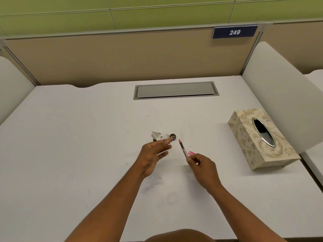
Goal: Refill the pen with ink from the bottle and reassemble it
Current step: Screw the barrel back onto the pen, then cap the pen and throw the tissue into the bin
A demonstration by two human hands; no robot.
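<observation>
- Ink bottle [172, 136] stands on the white counter [70, 137], mouth uncapped as far as the view shows; taken as landmark.
- Left hand [153, 157] sits just on the near side of the bottle, fingers mostly straight, index fingertip at the bottle's rim. A crumpled white tissue [158, 135] lies at its fingertips, touching the bottle's left side; cannot tell whether the hand pinches it.
- Right hand [202, 166], near-right of the bottle, pinches the pink pen refill [183, 148] at its rear end. The tip points toward the bottle mouth, just short of it.
- Judgement: step in hand is bringing the tip into the ink.
- Advice: steady the bottle with the left hand, lower the tip straight into the mouth, keep the tissue ready for drips.
- Tissue box [262, 138] stands well to the right of the bottle.
</observation>
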